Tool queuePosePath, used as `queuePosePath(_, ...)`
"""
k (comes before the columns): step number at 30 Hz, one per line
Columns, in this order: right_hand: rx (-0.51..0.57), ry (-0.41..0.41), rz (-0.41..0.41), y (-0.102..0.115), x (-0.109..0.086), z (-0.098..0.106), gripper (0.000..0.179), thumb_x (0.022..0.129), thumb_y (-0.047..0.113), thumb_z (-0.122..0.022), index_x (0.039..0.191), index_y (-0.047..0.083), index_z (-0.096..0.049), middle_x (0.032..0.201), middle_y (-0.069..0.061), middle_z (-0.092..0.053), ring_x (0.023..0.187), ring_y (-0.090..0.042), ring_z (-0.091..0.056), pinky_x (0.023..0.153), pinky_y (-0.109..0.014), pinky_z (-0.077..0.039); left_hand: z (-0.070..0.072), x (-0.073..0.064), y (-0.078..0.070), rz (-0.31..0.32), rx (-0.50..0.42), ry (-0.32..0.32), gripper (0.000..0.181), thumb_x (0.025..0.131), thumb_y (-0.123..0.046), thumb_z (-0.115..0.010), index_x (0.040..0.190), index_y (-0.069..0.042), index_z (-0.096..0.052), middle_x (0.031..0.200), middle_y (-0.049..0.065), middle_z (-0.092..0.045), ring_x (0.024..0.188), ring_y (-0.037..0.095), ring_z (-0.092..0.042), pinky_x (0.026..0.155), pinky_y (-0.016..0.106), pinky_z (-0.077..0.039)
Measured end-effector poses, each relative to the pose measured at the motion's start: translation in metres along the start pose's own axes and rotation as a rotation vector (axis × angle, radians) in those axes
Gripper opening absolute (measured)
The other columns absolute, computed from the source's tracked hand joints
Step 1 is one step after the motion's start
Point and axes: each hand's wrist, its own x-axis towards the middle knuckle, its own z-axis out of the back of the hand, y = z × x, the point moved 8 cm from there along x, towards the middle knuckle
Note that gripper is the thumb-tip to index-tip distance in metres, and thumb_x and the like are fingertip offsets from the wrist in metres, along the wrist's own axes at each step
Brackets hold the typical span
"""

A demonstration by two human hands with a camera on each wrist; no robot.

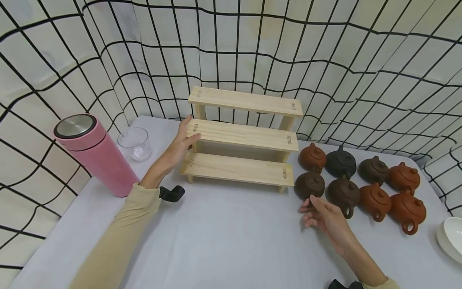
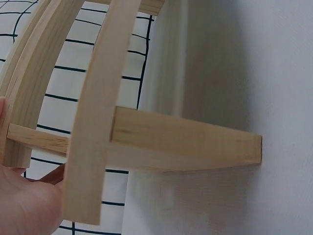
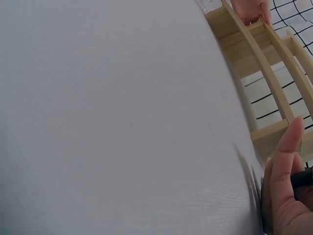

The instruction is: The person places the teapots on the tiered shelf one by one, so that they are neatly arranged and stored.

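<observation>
At the left end of a three-tier wooden display shelf [image 1: 242, 134], my left hand [image 1: 177, 140] grips the middle board, its thumb lying over the front. The left wrist view shows that hand [image 2: 32, 203] beside the shelf's end leg [image 2: 186, 139]. My right hand [image 1: 330, 220] is at the near side of a dark brown teapot [image 1: 309, 185], thumb and forefinger about its handle, which they mostly hide. In the right wrist view, a dark piece [image 3: 302, 178] shows among the fingers of the right hand [image 3: 288, 196]. The teapot stands on the table.
More teapots, red-brown [image 1: 408, 208], dark brown [image 1: 343, 194] and black [image 1: 340, 162], crowd together at the right. A pink flask [image 1: 99, 156] and clear glass cup [image 1: 135, 143] stand left. A white bowl [image 1: 452, 237] sits at the right edge. Black netting [image 1: 236, 46] surrounds the white-covered table [image 1: 216, 237].
</observation>
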Motion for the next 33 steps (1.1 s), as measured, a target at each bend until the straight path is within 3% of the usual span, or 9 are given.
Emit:
queuePosePath(7, -0.013, 0.003, 0.085, 0.013, -0.016, -0.002, 0.047, 0.113, 0.038, -0.047, 0.114, -0.006, -0.062, 0.104, -0.009, -0.064, 0.081, -0.015, -0.064, 0.071, -0.028, -0.058, 0.001, 0.001, 0.0, -0.002, 0.003, -0.001, 0.078, 0.111, -0.026, -0.041, 0.166, -0.011, 0.012, 0.173, 0.01, 0.015, 0.158, 0.021, 0.016, 0.125, 0.05, 0.009)
queuePosePath(18, -0.136, 0.111, 0.305, 0.081, -0.038, -0.009, 0.044, 0.114, 0.038, -0.044, 0.108, -0.003, -0.057, 0.095, -0.017, -0.06, 0.075, -0.022, -0.061, 0.065, -0.033, -0.059, 0.0, 0.002, 0.001, -0.006, -0.006, 0.006, 0.078, 0.111, -0.026, -0.041, 0.166, -0.01, 0.012, 0.173, 0.013, 0.013, 0.158, 0.023, 0.015, 0.126, 0.05, 0.009)
queuePosePath(25, -0.119, 0.24, 0.411, 0.133, -0.035, -0.041, 0.042, 0.114, 0.035, -0.042, 0.103, -0.003, -0.053, 0.091, -0.012, -0.058, 0.072, -0.02, -0.06, 0.058, -0.033, -0.056, 0.0, 0.003, 0.001, -0.01, -0.018, 0.004, 0.077, 0.111, -0.023, -0.041, 0.166, -0.009, 0.012, 0.173, 0.014, 0.014, 0.158, 0.025, 0.016, 0.125, 0.051, 0.009)
queuePosePath(33, -0.076, 0.357, 0.432, 0.182, -0.011, -0.088, 0.039, 0.115, 0.034, -0.042, 0.101, -0.002, -0.052, 0.09, -0.012, -0.058, 0.072, -0.019, -0.057, 0.056, -0.029, -0.051, -0.002, 0.002, -0.001, -0.024, -0.031, 0.0, 0.077, 0.111, -0.021, -0.041, 0.165, -0.008, 0.012, 0.172, 0.016, 0.013, 0.158, 0.025, 0.015, 0.125, 0.051, 0.009)
